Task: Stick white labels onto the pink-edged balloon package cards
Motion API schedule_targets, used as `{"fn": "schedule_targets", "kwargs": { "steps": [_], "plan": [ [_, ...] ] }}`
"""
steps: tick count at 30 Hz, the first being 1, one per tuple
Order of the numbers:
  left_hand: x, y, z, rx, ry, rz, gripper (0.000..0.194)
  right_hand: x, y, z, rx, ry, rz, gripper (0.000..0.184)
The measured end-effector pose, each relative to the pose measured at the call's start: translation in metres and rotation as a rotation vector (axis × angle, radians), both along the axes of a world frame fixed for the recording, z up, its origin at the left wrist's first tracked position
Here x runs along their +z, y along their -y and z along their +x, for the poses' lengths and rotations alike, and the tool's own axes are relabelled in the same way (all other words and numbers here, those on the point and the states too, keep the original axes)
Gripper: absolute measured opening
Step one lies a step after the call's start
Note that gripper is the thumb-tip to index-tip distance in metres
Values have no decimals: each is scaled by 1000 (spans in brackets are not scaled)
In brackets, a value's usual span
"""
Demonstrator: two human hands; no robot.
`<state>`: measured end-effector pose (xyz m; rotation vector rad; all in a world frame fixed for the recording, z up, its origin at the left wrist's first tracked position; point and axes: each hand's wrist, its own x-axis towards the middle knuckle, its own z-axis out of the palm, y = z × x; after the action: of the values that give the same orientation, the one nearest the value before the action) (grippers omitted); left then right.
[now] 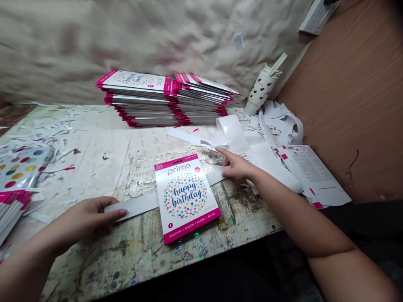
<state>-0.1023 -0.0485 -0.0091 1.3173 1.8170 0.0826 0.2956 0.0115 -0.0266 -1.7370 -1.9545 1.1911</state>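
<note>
A pink and white "happy birthday" balloon packet [185, 197] lies flat near the table's front edge, on top of a long white paper strip [138, 206]. My left hand [85, 218] grips the strip's left end, thumb on top and fingers curled. My right hand [235, 166] pinches the strip's right end, just right of the packet. Both hands rest on the table.
A tall double stack of the same packets [163, 100] stands at the back. Loose white strips [277, 126] and a heart-patterned cup [261, 90] lie at the right, by a brown board [352, 96]. More packets [14, 201] and paper scraps lie at the left. Confetti lies by the front edge.
</note>
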Motion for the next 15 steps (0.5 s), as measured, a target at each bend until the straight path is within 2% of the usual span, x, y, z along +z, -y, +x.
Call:
{"fn": "schedule_targets", "kwargs": {
  "steps": [3,5,7,9,12,15],
  "plan": [
    [-1,2,-5,101,341,-136,32,11,4,1,-84,13,42,88],
    [3,-1,3,164,438,-112,28,27,12,-10,-116,31,119,83],
    [9,-6,22,153,499,-89,27,42,24,-32,-100,81,225,82],
    [13,-12,48,111,562,-82,29,47,38,-64,-21,175,319,84],
    [11,-18,88,93,642,-119,33,32,54,-109,167,334,468,84],
    [2,-19,108,127,660,-119,36,1,66,-127,246,359,605,77]
  ]
}}
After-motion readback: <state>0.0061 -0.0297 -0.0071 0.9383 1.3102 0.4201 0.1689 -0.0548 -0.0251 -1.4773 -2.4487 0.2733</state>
